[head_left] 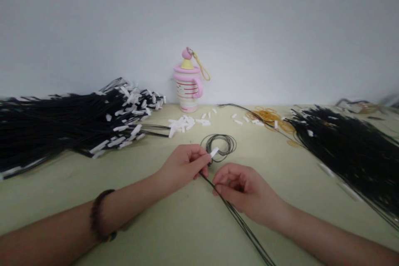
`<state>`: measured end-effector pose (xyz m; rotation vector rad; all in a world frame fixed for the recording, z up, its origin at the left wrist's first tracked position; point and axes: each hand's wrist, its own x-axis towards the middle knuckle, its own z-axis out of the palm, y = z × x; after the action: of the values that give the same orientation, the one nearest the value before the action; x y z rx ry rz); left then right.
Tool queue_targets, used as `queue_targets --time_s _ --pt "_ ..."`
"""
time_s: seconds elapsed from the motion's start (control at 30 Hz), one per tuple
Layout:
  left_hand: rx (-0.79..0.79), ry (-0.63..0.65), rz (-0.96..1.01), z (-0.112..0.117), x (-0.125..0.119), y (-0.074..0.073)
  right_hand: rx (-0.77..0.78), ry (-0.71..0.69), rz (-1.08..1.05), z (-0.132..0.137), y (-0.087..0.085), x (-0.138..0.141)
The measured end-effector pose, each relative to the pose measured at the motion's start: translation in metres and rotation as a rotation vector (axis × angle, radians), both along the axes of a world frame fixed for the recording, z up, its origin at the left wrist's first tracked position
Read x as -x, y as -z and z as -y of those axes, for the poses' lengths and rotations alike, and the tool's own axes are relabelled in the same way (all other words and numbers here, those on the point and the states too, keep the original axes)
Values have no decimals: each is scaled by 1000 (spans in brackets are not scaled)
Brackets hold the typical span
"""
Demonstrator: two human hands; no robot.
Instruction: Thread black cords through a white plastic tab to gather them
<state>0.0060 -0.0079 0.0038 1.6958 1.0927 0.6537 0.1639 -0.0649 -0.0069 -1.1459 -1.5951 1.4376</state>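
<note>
My left hand [183,166] pinches a small white tag [214,152] fixed to a thin black cord [218,145], which loops into a coil on the table just beyond my fingers. My right hand [243,189] is curled, fingers closed around the straight strands of the same black cord, which run down toward the bottom edge. The two hands are a few centimetres apart. A dark bead bracelet [99,220] sits on my left wrist.
A big heap of black cords with white tags [71,124] lies at the left, another black cord heap [349,149] at the right. Loose white tags [187,123], yellow rubber bands [268,117] and a pink striped cup [188,85] stand near the wall.
</note>
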Motion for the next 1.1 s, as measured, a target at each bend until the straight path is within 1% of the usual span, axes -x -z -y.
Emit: queue_targets --time_s 0.27,0.37,0.47,0.53,0.63,0.67,0.7,0.83,0.87,0.97,1.1 --pt "2 1 6 1 1 1 53 15 -46 -3 1 -2" --pt "3 -8 -12 2 0 0 42 15 -40 -5 3 -2" --pt "4 -9 -22 2 0 -1 43 20 -71 -6 1 -4" --pt "2 -2 -21 2 0 -1 113 -44 -125 -8 -3 -9" --pt "10 -15 -20 1 1 -1 308 -221 -245 -16 -11 -24" --pt "19 -26 -22 0 1 -1 355 -244 -298 -20 -14 -31" --pt "29 -36 -23 0 1 -1 384 -235 -353 -25 -16 -38" --pt "52 -47 -20 -1 1 0 425 -96 -540 -38 -28 -67" --pt "54 -47 -17 -2 1 0 408 -43 -599 -40 -32 -73" --pt "48 -45 -8 -2 2 1 274 104 -732 -42 -50 -88" --pt "49 -41 -10 -2 3 2 122 287 -706 -38 -73 -93"
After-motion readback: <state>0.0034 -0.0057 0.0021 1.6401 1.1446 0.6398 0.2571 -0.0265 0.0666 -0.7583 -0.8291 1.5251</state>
